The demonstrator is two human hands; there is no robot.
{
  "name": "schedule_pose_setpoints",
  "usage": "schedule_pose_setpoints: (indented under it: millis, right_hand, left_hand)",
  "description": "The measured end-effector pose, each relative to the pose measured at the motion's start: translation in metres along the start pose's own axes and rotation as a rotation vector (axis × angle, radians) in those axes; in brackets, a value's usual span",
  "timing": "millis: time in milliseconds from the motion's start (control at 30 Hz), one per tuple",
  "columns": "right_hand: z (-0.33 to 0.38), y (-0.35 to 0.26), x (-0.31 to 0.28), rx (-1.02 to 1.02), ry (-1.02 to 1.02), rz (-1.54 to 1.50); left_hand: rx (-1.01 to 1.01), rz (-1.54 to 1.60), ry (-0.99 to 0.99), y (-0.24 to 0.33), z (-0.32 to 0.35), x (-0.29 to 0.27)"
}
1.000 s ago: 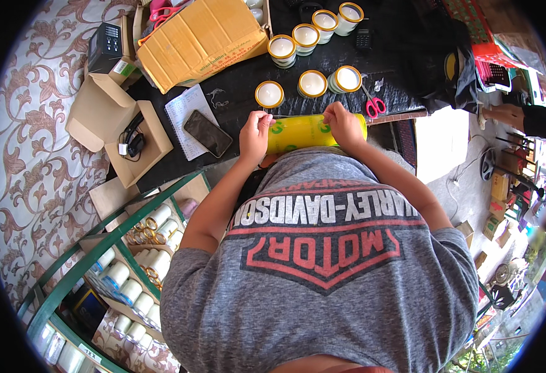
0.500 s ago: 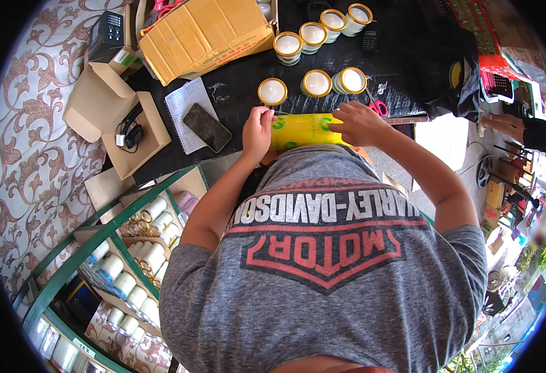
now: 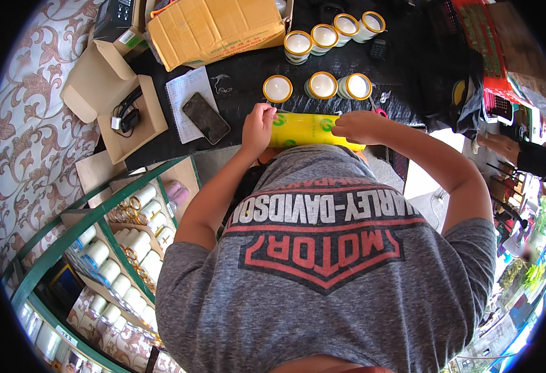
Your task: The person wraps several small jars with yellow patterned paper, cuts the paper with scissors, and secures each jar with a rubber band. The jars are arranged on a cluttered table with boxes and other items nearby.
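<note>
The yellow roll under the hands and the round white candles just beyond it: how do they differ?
The yellow roll is long and lies on its side; each white candle is short, round and upright. The roll is held at its ends by the left hand and right hand; the candles are untouched. The roll is translucent yellow with green marks; the candles are white with gold rims. Both rest on the black table.

I see my left hand pressing on one end of a yellow roll that lies on the black table. My right hand holds its other end. Three round candle tins sit just past the roll. A dark phone rests on a notebook nearby.
</note>
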State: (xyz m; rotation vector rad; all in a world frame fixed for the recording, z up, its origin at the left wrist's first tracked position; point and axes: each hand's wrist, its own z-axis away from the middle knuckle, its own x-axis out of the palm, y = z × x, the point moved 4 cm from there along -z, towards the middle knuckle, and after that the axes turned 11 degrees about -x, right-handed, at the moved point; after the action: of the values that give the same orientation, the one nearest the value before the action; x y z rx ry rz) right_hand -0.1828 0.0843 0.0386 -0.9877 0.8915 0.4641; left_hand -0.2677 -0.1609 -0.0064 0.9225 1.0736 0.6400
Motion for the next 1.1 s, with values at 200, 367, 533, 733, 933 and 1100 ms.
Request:
schedule_pose_setpoints:
  millis: [200, 367, 533, 733, 933, 1100]
  right_hand:
    - [0.015, 0.002, -0.009, -0.091, 0.02, 0.093]
    - [0.022, 0.01, -0.006, -0.068, -0.037, 0.135]
    - [0.032, 0.01, -0.03, 0.19, 0.017, 0.124]
    - [0.049, 0.003, 0.002, 0.407, 0.41, -0.032]
    - [0.06, 0.006, 0.025, 0.599, 0.451, -0.13]
    - [0.06, 0.003, 0.015, 0.633, 0.45, -0.385]
  left_hand:
    - [-0.013, 0.022, 0.022, -0.002, 0.001, 0.001]
    - [-0.016, 0.026, 0.034, -0.005, 0.0, 0.002]
    - [-0.002, 0.03, 0.055, -0.005, 0.0, 0.002]
    - [-0.011, 0.016, 0.058, 0.0, 0.003, 0.002]
    - [0.038, -0.019, 0.073, 0.002, 0.008, -0.001]
    - [0.094, 0.005, 0.089, 0.01, 0.013, -0.004]
